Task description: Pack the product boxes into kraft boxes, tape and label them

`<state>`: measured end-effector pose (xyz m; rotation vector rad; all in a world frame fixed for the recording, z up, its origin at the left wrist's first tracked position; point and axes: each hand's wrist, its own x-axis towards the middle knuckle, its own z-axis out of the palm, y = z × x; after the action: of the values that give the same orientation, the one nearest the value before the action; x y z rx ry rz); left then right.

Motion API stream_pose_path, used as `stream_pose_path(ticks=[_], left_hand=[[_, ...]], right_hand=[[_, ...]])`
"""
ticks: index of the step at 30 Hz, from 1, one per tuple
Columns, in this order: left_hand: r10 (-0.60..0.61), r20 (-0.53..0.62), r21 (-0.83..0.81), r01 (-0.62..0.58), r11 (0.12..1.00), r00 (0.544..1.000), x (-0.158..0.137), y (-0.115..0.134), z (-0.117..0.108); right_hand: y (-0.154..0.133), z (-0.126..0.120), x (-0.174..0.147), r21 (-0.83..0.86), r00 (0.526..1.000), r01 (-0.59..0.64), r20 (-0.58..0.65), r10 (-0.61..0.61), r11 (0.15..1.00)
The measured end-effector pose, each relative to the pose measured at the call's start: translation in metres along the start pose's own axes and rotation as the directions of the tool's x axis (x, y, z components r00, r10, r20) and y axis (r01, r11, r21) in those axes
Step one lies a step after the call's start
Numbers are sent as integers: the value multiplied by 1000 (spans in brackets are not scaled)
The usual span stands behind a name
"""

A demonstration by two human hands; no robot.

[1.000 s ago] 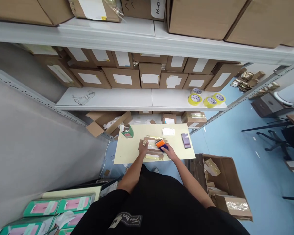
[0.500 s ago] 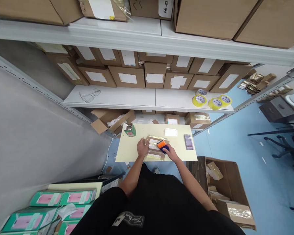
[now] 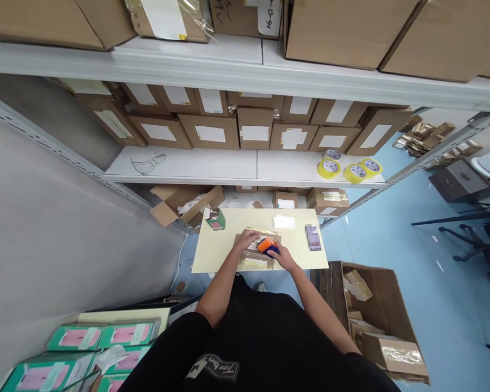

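A flat cardboard parcel (image 3: 256, 262) with shiny tape and a white label lies on the pale work board. My right hand (image 3: 285, 257) grips an orange and dark-blue hand-held tool (image 3: 268, 246) over the parcel; its exact kind is too small to tell. My left hand (image 3: 247, 240) reaches across the parcel's upper left with fingers stretched out towards the tool's orange end. Whether those fingertips touch the tool cannot be made out. Around the parcel are a green box (image 3: 216, 219), white slips of paper (image 3: 283, 221) and a purplish blurred item (image 3: 313, 238).
The work board (image 3: 206, 256) stands below a shelf (image 3: 212, 163) holding glasses (image 3: 148, 163), tape rolls (image 3: 356, 173) and labelled cartons (image 3: 212, 133). A large open carton (image 3: 396, 294) with boxes stands at right. Green-and-pink boxes (image 3: 79, 337) are stacked lower left.
My left hand has moved right and up over the parcel, close to the tool. The tool's orange end has shifted slightly left and down in my right hand.
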<state>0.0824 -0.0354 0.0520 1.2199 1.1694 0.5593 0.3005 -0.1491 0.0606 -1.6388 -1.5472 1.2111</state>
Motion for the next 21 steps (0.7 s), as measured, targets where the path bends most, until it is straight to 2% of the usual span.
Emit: stream_pose_path(ticks=[3,10,15,21], left_hand=[[75,-22,12,-75,997,997,-4,-2,-5],[200,-211,141,-173,975,957,-20,5,-17],[170,-292,162,-127,979,941,-27,0,-25],[65,-395,63,-43,997,917,-22,-20,-47]], right_hand=[[-2,-2,1,30,1000,-7,-4,7,1000],[-10,-8,17,9,1000,5,28,-5,1000],[-16,-12,25,2,996,47,75,-48,999],[-21,-6,39,6,992,87,94,-87,996]])
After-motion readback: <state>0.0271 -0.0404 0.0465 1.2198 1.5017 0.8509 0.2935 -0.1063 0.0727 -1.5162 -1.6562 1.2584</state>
